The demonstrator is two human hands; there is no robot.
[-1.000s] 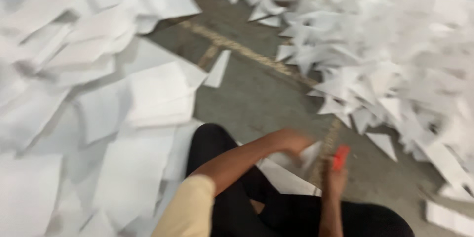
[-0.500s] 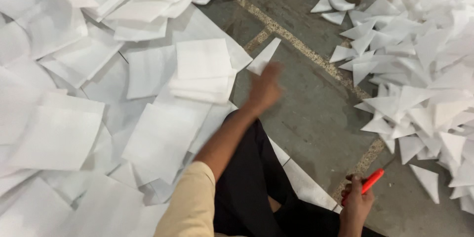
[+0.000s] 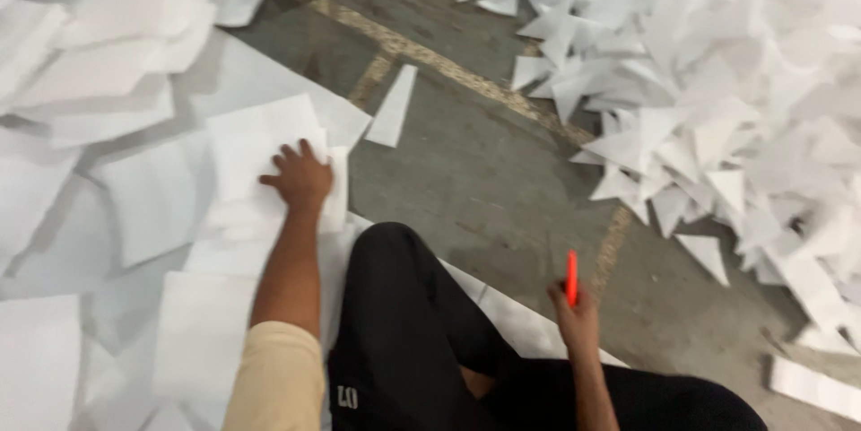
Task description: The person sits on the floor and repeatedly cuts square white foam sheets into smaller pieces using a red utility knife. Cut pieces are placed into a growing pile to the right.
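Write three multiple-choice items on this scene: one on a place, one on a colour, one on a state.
1. Where does the left hand rest?
A. on a stack of white sheets
B. on bare floor
C. on the knee

2. What colour is the tool in the right hand?
A. blue
B. red-orange
C. green

3. How is the tool held?
A. lying flat
B. upright
C. tip down on the floor

Answers: 1 A, the palm lies on the stack; 2 B, it shows bright red-orange; 3 B, it sticks up from the fist.
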